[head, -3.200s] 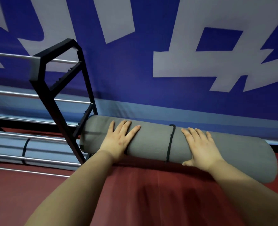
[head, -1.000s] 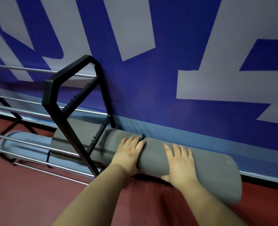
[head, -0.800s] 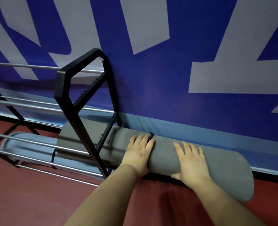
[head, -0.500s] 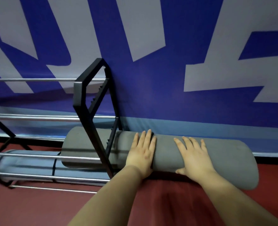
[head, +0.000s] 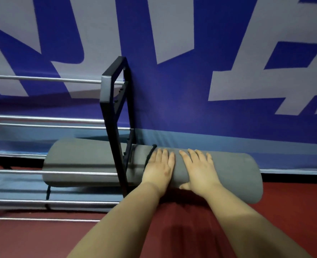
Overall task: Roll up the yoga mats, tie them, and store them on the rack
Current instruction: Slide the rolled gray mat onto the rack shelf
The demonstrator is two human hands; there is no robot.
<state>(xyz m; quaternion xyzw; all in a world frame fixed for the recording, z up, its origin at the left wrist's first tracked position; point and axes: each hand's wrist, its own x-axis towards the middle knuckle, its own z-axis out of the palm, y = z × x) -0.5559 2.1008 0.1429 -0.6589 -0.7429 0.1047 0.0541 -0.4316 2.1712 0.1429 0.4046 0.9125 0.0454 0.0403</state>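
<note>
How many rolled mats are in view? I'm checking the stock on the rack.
2: a grey mat pushed endwise through the rack frame under both hands, and a light blue mat below it behind the rails. Others may be out of view.

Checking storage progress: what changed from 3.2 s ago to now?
The grey rolled mat slid lengthwise to the left, through the black end frame into the rack; its left end now sits well inside, above the light blue mat. The left hand and right hand moved closer together. Unchanged: both hands flat on the roll, black tie on.
</note>
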